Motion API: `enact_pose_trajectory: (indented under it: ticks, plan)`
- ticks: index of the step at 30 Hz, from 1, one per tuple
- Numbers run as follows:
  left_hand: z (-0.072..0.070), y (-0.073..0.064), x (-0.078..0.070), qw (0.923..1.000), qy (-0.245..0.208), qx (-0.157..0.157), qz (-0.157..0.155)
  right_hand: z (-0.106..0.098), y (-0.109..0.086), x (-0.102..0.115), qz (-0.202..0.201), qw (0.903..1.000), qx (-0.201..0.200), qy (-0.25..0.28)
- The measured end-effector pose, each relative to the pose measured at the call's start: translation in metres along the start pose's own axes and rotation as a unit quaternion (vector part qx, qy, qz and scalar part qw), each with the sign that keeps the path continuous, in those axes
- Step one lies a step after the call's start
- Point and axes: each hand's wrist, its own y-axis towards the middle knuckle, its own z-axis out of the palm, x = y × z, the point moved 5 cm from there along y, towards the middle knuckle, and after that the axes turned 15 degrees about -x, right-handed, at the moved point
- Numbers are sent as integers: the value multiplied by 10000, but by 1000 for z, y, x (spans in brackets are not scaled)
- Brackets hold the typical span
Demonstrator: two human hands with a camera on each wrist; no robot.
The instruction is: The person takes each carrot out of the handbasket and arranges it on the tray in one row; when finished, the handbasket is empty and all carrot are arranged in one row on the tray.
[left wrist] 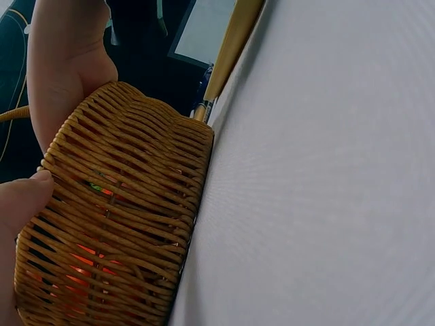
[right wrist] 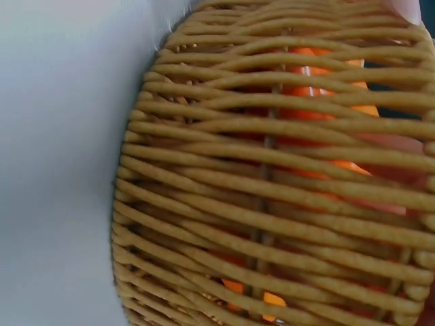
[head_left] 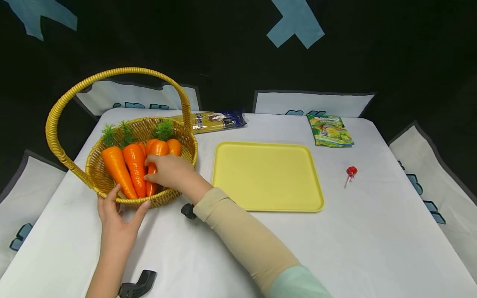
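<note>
A yellow wicker basket [head_left: 164, 199] with a tall hooped handle stands at the left of the table. Several glossy orange carrots, some with green tops, lie inside it, among them a left carrot [head_left: 118, 170] and a middle carrot [head_left: 135, 167]. My left hand [head_left: 116, 227] holds the near rim, thumb and fingers spread along it; the left wrist view shows the thumb [left wrist: 27, 197] at the rim. Reaching over the basket's right side, my right hand [head_left: 171, 170] pinches a carrot [head_left: 152, 188] right of the middle one. Basket weave hides most of this grip in the right wrist view.
A yellow tray [head_left: 266, 178] lies right of the basket. Behind them is a packet of spaghetti [head_left: 218, 121], partly hidden by the basket. Toward the right are a green and yellow packet [head_left: 330, 131] and a red lollipop [head_left: 351, 171]. The white tabletop [head_left: 372, 244] extends in front.
</note>
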Motion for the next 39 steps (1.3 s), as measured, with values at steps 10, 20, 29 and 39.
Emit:
enact_pose_trajectory:
  ticks: [10,20,29,39]
  plan:
    - [-1,1,0,10000,14,-12,7,-12,-6,-2,-30,9929,-1150,300]
    - [-1,1,0,9999,114,-30,90,-33,-17,-17,-80,9442,-1818,2744]
    - [-3,1,1,9999,152,23,50,-64,-63,-44,27,8920,-2128,3987]
    - [-1,0,2,9999,30,-21,96,-48,-91,-96,905,9148,-1927,3433]
